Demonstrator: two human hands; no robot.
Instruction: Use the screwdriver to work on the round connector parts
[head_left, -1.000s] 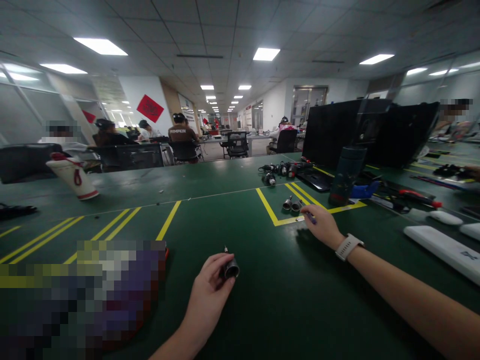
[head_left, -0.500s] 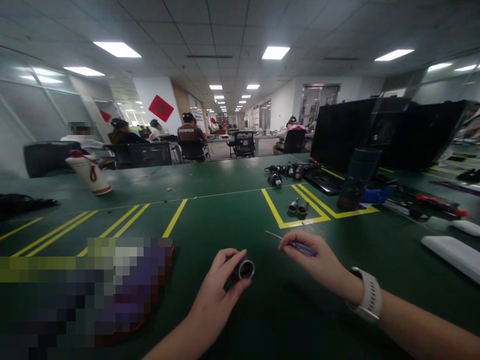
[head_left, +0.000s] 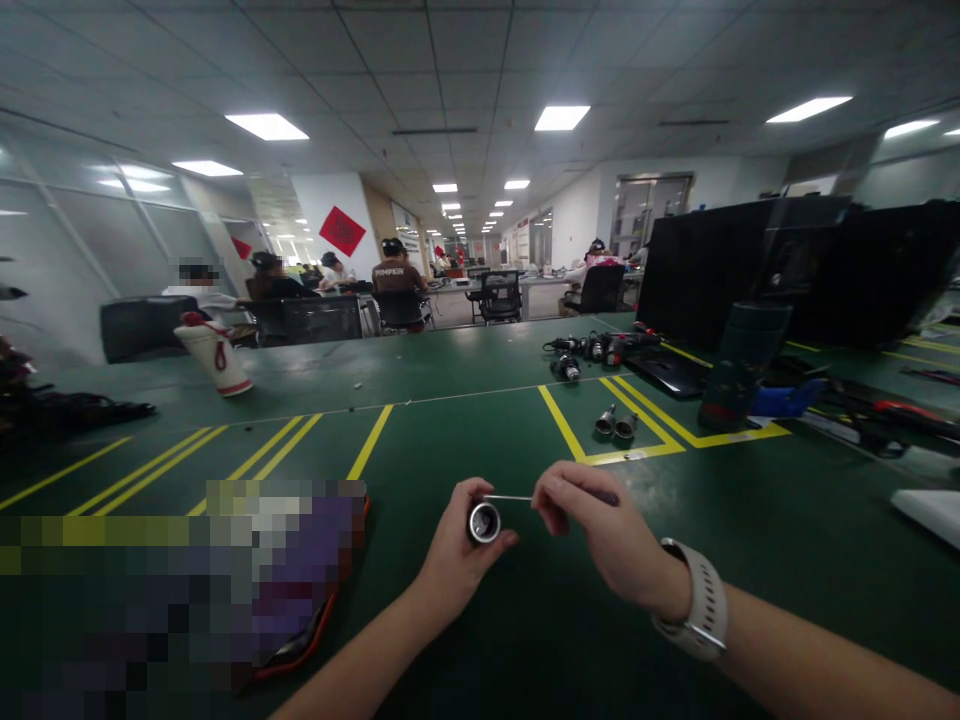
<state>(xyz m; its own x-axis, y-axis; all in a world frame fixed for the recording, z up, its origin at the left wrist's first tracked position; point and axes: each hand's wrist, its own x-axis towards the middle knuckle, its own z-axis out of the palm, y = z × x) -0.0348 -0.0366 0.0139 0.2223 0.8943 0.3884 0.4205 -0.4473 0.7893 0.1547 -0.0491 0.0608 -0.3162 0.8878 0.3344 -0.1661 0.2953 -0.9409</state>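
Observation:
Between the thumb and fingers of my left hand (head_left: 454,555) is a short metal cylinder (head_left: 484,522), its round open end turned toward me. Small details inside it are too fine to make out. My right hand (head_left: 592,520) is closed around the purple handle of a thin screwdriver (head_left: 510,498). The screwdriver's shaft points left, and its tip is at the upper rim of the cylinder; whether it touches is unclear. Beyond my hands, two similar metal parts (head_left: 615,423) lie inside a yellow-taped area of the green table (head_left: 420,440).
A dark bottle (head_left: 742,365) stands at right, before black monitors (head_left: 712,265). Cabled metal parts (head_left: 577,352) lie farther back. A white cup (head_left: 217,360) leans at far left. A pixelated purple item with a red edge (head_left: 315,590) lies left of my hands. People sit behind.
My right hand has moved left, bringing the screwdriver tip to the cylinder's rim. The cylinder has shifted slightly in my left hand. The whole view has turned a little left.

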